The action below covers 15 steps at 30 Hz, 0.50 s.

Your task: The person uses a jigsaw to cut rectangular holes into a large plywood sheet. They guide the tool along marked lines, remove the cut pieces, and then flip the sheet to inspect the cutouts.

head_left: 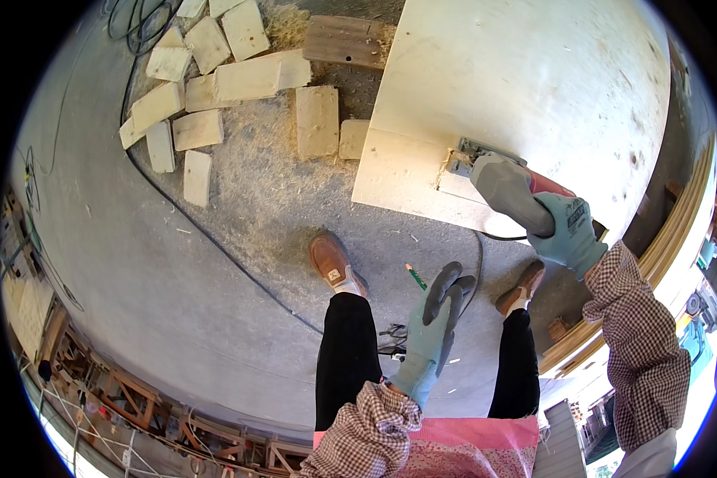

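A large pale plywood sheet lies raised in front of me at the right. My right hand, in a grey and teal glove, is closed around a jigsaw with a red body. The tool's metal base rests on the sheet near its front edge, with a cut line and sawdust beside it; the blade is hidden. Lower down, over the floor between my legs, my left hand wears a matching glove. A green pencil pokes out from its closed fingers, its tip pointing up and left.
Several wood offcuts lie scattered in sawdust at the far left. A black cable crosses the floor, and another hangs by the sheet's front edge. Stacked boards stand along the right. Wooden frames line the lower left.
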{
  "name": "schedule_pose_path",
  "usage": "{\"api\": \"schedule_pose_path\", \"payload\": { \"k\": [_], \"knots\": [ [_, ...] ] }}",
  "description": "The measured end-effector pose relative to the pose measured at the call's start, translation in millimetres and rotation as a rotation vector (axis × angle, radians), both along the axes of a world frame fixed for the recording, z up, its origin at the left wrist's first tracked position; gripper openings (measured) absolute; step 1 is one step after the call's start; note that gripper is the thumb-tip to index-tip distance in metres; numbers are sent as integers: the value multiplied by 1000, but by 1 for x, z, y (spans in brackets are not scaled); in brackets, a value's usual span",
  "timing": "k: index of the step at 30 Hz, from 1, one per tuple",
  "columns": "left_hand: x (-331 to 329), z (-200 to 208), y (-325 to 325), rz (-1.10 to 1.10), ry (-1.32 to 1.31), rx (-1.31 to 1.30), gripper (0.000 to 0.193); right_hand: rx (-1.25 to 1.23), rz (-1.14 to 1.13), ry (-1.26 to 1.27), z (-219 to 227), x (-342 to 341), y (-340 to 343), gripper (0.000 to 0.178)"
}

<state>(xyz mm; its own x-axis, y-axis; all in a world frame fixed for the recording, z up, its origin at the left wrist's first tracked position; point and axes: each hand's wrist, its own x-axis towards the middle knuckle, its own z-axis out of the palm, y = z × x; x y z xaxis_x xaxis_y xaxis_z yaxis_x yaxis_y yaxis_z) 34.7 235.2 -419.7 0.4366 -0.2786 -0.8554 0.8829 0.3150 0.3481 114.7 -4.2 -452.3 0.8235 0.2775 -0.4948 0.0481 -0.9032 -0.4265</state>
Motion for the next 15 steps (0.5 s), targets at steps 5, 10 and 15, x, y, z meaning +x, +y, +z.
{"api": "schedule_pose_path", "payload": {
  "k": [5, 10, 15],
  "knots": [
    [-1, 0, -2, 88, -9, -33, 49, 4, 5, 22, 0, 5, 5, 30],
    [5, 2, -2, 55, 0, -2, 48, -2, 9, 31, -2, 6, 4, 30],
    [5, 2, -4, 56, -2, 30, 46, -30, 63, 18, 3, 14, 11, 31]
  ]
}}
